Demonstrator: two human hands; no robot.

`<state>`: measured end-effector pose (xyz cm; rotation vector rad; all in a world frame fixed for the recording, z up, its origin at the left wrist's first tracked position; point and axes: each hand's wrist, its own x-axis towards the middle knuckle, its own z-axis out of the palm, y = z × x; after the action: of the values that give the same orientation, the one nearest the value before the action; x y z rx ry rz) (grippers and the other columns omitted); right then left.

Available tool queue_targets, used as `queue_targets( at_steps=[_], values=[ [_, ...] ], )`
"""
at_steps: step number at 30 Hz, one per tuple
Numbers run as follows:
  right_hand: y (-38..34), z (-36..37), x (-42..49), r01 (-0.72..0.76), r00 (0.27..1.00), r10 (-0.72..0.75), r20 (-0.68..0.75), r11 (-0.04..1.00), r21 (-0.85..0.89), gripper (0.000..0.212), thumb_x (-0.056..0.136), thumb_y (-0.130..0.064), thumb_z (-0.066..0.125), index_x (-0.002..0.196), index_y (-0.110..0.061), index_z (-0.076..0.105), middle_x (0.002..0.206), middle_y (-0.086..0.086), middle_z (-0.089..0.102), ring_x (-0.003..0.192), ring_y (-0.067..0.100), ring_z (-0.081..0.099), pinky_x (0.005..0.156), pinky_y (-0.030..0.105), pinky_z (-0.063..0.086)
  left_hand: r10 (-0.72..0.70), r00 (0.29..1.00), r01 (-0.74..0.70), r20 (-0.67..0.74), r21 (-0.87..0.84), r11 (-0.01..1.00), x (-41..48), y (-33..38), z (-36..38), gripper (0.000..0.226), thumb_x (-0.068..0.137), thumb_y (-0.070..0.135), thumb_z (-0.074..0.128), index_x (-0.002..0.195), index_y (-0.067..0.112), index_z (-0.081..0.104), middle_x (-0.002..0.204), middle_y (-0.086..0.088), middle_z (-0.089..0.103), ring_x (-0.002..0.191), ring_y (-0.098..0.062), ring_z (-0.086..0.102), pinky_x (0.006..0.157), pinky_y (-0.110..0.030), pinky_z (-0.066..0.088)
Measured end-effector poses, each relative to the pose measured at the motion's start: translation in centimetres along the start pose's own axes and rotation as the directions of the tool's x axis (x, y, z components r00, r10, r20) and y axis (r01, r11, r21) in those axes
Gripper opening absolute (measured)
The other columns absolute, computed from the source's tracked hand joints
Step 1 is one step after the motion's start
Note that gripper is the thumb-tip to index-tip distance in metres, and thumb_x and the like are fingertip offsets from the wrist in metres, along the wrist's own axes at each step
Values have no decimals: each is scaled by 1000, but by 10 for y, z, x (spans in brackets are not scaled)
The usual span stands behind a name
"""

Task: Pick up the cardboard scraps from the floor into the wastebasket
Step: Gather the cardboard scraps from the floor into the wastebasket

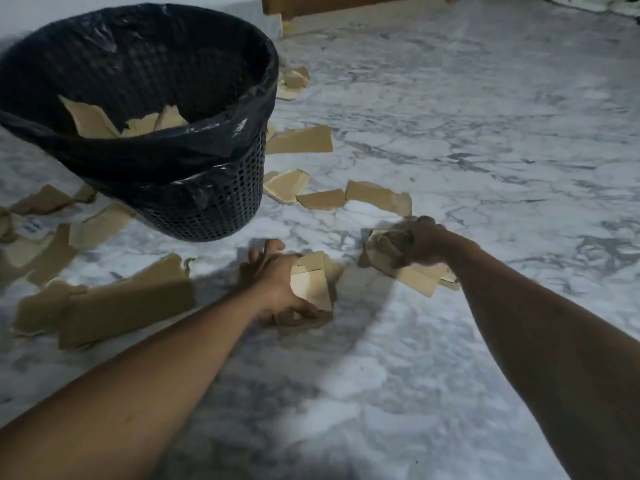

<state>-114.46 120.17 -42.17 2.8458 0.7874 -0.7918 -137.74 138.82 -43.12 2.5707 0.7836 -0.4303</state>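
A black mesh wastebasket lined with a black bag stands at the upper left, with a few cardboard scraps inside. Brown cardboard scraps lie scattered over the marble floor around it. My left hand grips a bundle of scraps low over the floor, in front of the basket. My right hand grips another bunch of scraps to the right of it. A large scrap lies left of my left arm. More pieces lie just beyond my right hand.
The floor is white and grey marble. A wooden furniture base stands at the top. Further scraps lie left of the basket and behind it. Open floor stretches to the right.
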Motion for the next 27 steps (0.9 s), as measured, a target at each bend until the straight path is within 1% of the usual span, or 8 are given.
queue_targets(
  at_steps=[4, 7, 11, 16, 19, 21, 24, 27],
  values=[
    [0, -1, -5, -28, 999, 28, -15, 999, 25, 100, 49, -56, 88, 131, -22, 41, 128, 12, 45, 118, 38, 47, 100, 54, 44, -23, 999, 23, 43, -4, 1000, 16, 7, -4, 127, 23, 84, 76, 136, 33, 47, 117, 1, 30, 113, -26, 36, 99, -45, 40],
    [-1, 0, -6, 121, 985, -95, -147, 975, 184, 88, 64, -47, 84, 127, -26, 27, 123, 2, 62, 105, 32, 59, 95, 52, 46, -38, 999, 38, 6, -21, 999, 25, 5, 0, 116, 32, 80, 79, 130, 27, 49, 120, -2, 36, 118, -26, 38, 97, -44, 40],
    [-26, -18, 10, 214, 913, -194, -359, 977, 18, 59, 80, -39, 76, 126, -18, 45, 121, 9, 63, 108, 36, 59, 90, 46, 48, -75, 995, 66, -65, -139, 988, 26, 3, 6, 103, 34, 73, 84, 118, 28, 45, 123, -1, 42, 118, -25, 41, 95, -43, 38],
    [-43, -44, 34, 73, 986, -85, -146, 993, -89, 82, 57, -42, 93, 127, -22, 54, 134, 7, 42, 127, 36, 39, 97, 52, 42, -123, 992, 117, -26, -161, 980, 34, 18, -5, 112, 34, 62, 92, 126, 24, 40, 130, -5, 49, 120, -32, 47, 94, -49, 43],
    [-42, -45, 42, 81, 996, -84, -39, 995, -65, 73, 53, -41, 96, 114, -14, 66, 116, 8, 64, 105, 29, 59, 90, 38, 53, -38, 999, 37, 9, 12, 999, 44, 40, -17, 99, 37, 60, 93, 118, 15, 57, 127, -8, 48, 119, -34, 47, 88, -48, 47],
    [-40, -42, 41, 70, 995, -72, -62, 997, -26, 69, 56, -38, 95, 111, -10, 64, 109, 10, 67, 92, 25, 59, 81, 32, 51, 18, 1000, -17, -11, 47, 999, 56, 54, -27, 101, 34, 61, 93, 118, 16, 58, 129, -6, 34, 120, -34, 36, 91, -49, 43],
    [-36, -36, 44, 52, 995, -50, -84, 998, 27, 68, 59, -35, 95, 109, -10, 56, 109, 11, 64, 89, 25, 54, 75, 31, 45, 142, 989, -131, -51, 174, 976, 80, 70, -39, 98, 44, 60, 90, 126, 19, 54, 141, -5, 23, 128, -33, 24, 103, -48, 30],
    [-32, -35, 49, 35, 998, -28, -62, 993, 117, 84, 55, -33, 97, 118, -11, 45, 106, 8, 57, 94, 27, 53, 80, 35, 47, 127, 987, -145, 100, 199, 969, 96, 77, -48, 118, 41, 70, 86, 138, 16, 46, 157, -10, 20, 143, -35, 19, 112, -49, 25]
  ],
)
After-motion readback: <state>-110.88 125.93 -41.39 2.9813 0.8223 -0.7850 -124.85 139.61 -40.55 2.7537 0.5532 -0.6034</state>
